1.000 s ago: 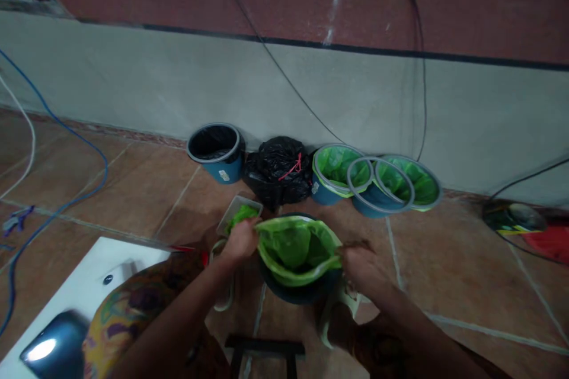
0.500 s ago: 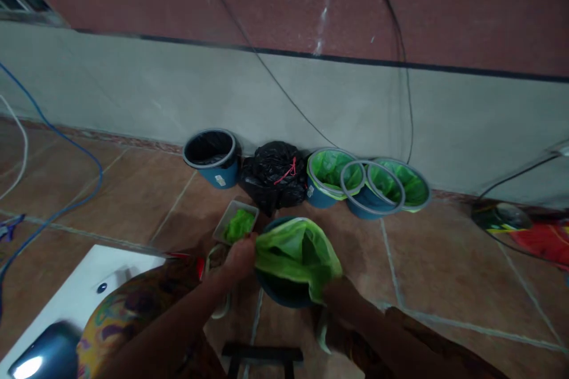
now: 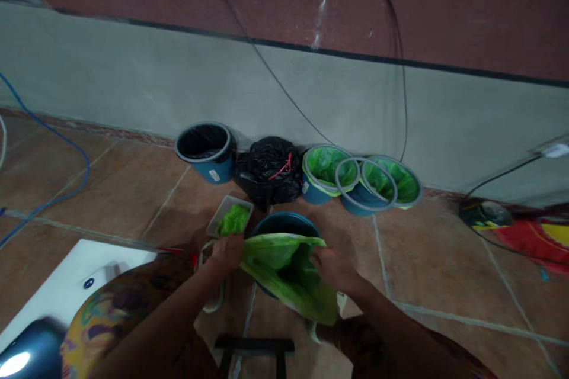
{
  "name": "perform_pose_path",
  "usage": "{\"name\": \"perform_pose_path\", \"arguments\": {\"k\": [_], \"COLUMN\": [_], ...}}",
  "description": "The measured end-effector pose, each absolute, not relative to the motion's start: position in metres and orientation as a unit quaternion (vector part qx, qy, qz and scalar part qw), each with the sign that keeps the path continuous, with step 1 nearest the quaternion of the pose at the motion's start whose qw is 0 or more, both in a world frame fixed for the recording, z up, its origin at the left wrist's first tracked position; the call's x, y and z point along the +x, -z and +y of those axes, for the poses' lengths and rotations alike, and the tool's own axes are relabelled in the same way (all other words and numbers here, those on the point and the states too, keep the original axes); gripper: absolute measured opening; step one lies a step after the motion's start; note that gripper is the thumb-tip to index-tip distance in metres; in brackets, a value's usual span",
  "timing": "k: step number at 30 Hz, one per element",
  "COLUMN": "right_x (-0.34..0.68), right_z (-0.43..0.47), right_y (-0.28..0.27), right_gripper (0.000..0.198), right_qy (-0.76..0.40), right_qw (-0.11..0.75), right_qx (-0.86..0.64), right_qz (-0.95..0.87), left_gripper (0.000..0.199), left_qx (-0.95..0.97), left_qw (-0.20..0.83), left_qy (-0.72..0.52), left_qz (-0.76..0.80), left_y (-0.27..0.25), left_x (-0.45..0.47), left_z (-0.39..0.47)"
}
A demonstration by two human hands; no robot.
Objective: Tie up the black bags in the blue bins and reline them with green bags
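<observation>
A green plastic bag [image 3: 284, 275] is stretched open between my hands, above a blue bin [image 3: 287, 223] on the floor. My left hand [image 3: 227, 251] is closed on the bag's left rim. At the right side of its mouth, my right hand [image 3: 332, 267] grips the bag, fingers partly hidden by it. The bag covers most of the bin, leaving the far rim in sight. Just beyond my left hand is a pale plastic tub [image 3: 216, 222] with green folded bags [image 3: 233, 219] in it.
Along the wall stand a black-lined bin [image 3: 214, 173], a tied black bag [image 3: 271, 172], and green-lined bins [image 3: 316, 192] with loose grey rings [image 3: 393, 192] on top. A blue hose [image 3: 66, 141] lies left, near a white board [image 3: 66, 272]. A dark stool [image 3: 254, 344] is at the bottom.
The bag has swung lower and toward me, uncovering the bin's far rim. My right hand has moved up along the bag's edge, and my left hand slightly left with it. The view has shifted slightly.
</observation>
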State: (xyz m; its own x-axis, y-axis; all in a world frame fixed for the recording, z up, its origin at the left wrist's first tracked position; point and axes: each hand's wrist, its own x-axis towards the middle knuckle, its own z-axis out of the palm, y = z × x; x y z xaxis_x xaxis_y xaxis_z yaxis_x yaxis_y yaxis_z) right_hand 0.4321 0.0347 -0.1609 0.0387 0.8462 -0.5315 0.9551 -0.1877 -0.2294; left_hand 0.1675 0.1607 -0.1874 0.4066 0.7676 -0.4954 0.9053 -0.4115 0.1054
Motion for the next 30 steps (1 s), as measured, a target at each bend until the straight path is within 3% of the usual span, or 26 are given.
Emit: {"name": "perform_pose_path", "arguments": {"k": [5, 9, 12, 15, 17, 21, 26, 30], "right_x": [0.446, 0.437, 0.429, 0.424, 0.423, 0.422, 0.418, 0.425], "right_z": [0.07, 0.085, 0.096, 0.106, 0.109, 0.108, 0.1, 0.103], "right_y": [0.161, 0.184, 0.19, 0.179, 0.166, 0.15, 0.161, 0.163], "right_gripper": [0.046, 0.06, 0.05, 0.029, 0.029, 0.034, 0.032, 0.036], "right_qy": [0.199, 0.213, 0.234, 0.23, 0.196, 0.084, 0.203, 0.159], "right_qw": [0.03, 0.019, 0.061, 0.107, 0.088, 0.003, 0.089, 0.014], "right_qx": [0.787, 0.752, 0.746, 0.759, 0.782, 0.816, 0.79, 0.828], "right_qz": [0.583, 0.624, 0.62, 0.599, 0.585, 0.572, 0.572, 0.537], "left_gripper": [0.043, 0.056, 0.056, 0.037, 0.027, 0.026, 0.029, 0.024], "left_qx": [0.822, 0.87, 0.868, 0.866, 0.869, 0.847, 0.827, 0.811], "left_qw": [0.17, 0.246, 0.257, 0.226, 0.196, 0.133, 0.15, 0.148], "left_qy": [0.127, 0.013, 0.047, 0.097, 0.075, -0.006, 0.059, 0.008], "left_qz": [0.529, 0.428, 0.422, 0.436, 0.449, 0.514, 0.538, 0.566], "left_y": [0.168, 0.18, 0.195, 0.197, 0.19, 0.178, 0.186, 0.188], "left_x": [0.188, 0.211, 0.219, 0.22, 0.22, 0.221, 0.222, 0.223], "left_z": [0.181, 0.183, 0.179, 0.178, 0.181, 0.183, 0.177, 0.18]}}
